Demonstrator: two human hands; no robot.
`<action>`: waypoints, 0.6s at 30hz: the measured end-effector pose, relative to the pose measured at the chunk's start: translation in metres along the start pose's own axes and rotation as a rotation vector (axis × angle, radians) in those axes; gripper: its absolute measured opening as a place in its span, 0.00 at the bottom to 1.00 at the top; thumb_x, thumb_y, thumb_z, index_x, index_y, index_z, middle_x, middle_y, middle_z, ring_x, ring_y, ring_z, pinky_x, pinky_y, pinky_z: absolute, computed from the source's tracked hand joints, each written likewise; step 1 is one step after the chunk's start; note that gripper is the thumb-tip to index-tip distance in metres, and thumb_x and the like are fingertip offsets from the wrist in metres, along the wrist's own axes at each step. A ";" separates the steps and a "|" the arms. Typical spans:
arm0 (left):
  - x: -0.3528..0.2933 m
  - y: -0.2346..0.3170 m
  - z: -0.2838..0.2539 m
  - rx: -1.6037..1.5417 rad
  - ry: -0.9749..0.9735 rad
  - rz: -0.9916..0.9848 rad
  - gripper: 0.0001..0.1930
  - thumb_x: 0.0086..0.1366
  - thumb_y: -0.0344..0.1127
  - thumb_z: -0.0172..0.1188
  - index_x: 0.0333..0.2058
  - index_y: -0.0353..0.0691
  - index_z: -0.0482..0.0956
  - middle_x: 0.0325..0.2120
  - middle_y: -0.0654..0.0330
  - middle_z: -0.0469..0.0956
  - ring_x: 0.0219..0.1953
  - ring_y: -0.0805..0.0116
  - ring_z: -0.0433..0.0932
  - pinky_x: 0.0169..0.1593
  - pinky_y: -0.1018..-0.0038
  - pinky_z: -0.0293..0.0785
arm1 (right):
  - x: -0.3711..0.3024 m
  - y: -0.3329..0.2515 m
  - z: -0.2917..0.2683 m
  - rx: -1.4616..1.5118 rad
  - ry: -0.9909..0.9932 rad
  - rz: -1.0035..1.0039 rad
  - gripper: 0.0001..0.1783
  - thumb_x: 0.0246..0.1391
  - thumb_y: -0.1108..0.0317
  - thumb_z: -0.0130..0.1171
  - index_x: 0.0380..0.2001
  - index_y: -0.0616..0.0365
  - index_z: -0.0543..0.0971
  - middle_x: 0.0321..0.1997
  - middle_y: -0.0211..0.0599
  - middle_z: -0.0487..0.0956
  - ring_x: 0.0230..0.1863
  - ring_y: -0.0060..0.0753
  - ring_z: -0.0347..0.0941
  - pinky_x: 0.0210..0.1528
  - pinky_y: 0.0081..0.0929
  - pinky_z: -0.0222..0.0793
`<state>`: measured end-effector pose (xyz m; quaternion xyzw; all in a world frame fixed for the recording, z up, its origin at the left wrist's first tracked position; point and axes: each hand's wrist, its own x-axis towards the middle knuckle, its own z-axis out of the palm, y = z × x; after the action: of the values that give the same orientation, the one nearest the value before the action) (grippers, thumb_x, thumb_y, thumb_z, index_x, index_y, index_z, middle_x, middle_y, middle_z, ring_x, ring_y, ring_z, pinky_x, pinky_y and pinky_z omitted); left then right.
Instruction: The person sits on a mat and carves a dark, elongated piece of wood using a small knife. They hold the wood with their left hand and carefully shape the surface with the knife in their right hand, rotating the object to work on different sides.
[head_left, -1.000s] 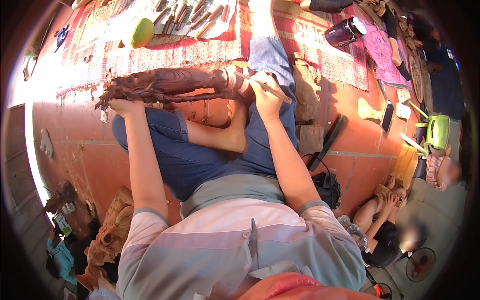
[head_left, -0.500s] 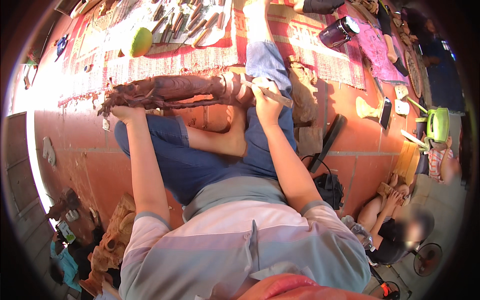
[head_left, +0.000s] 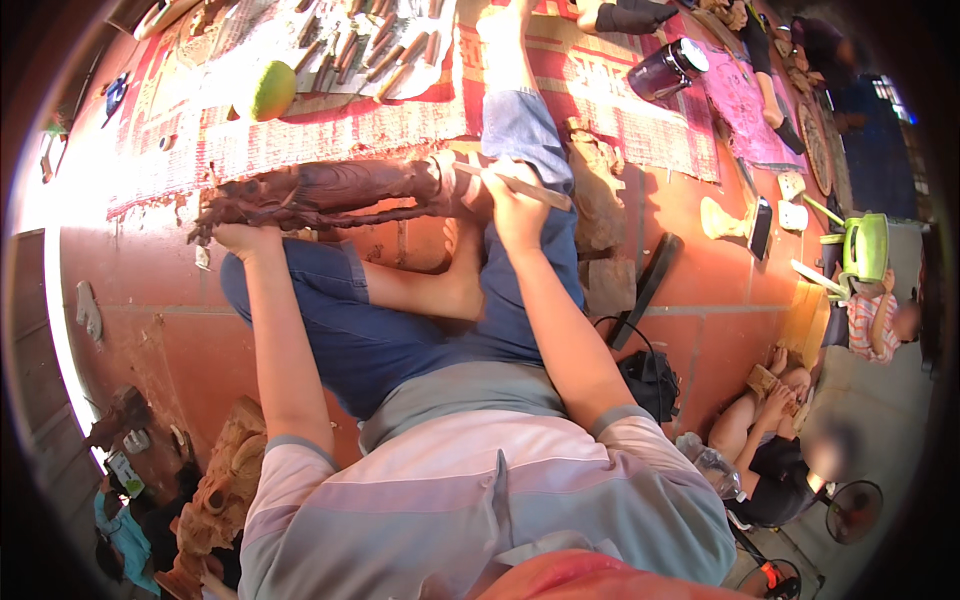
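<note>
- I see the left hand (head_left: 245,238) clasped around the ragged end of the dark wood carving (head_left: 330,192), which lies across the raised knees above the tiled floor (head_left: 700,310). Risk: the piece rolls if this hold slackens.
- I see the right hand (head_left: 515,200) wrapped around a wooden-handled chisel (head_left: 510,182), tip at the carving's right end. Risk: a slip sends the edge toward the bare foot (head_left: 465,290) just below.

A green fruit (head_left: 268,90) lies on the woven mat (head_left: 330,130) beside scattered chisels (head_left: 370,50). A dark mug (head_left: 668,68) stands farther right (near a green watering can (head_left: 866,246)).
</note>
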<state>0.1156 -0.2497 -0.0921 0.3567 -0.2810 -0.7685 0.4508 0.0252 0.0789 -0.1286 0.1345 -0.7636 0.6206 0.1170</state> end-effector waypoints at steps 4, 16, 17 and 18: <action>0.004 -0.003 0.001 -0.020 0.003 0.014 0.18 0.61 0.45 0.37 0.41 0.44 0.72 0.41 0.57 0.72 0.44 0.56 0.72 0.50 0.54 0.68 | -0.010 0.001 -0.008 0.156 0.090 0.140 0.03 0.46 0.76 0.57 0.27 0.63 0.74 0.29 0.34 0.77 0.28 0.23 0.71 0.33 0.21 0.67; 0.002 0.000 0.001 -0.047 -0.015 0.021 0.16 0.59 0.42 0.38 0.38 0.41 0.72 0.39 0.54 0.73 0.44 0.55 0.72 0.50 0.50 0.66 | -0.003 -0.020 -0.003 0.127 0.129 0.165 0.03 0.43 0.76 0.59 0.24 0.63 0.75 0.25 0.32 0.76 0.27 0.22 0.70 0.31 0.19 0.65; 0.002 -0.001 0.002 -0.038 -0.004 0.029 0.17 0.59 0.42 0.38 0.38 0.41 0.71 0.40 0.54 0.73 0.45 0.55 0.71 0.50 0.50 0.66 | -0.002 -0.019 0.003 0.138 0.153 0.156 0.03 0.43 0.76 0.59 0.23 0.63 0.76 0.25 0.31 0.76 0.27 0.20 0.70 0.31 0.19 0.65; 0.003 -0.002 0.000 -0.028 -0.011 0.021 0.17 0.60 0.43 0.37 0.39 0.41 0.71 0.40 0.54 0.72 0.45 0.55 0.71 0.50 0.50 0.66 | 0.003 -0.013 0.010 0.016 0.090 0.078 0.03 0.43 0.76 0.60 0.23 0.63 0.76 0.23 0.29 0.75 0.26 0.20 0.69 0.31 0.19 0.64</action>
<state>0.1137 -0.2519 -0.0942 0.3431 -0.2765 -0.7694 0.4623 0.0264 0.0666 -0.1180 0.0777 -0.7574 0.6360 0.1259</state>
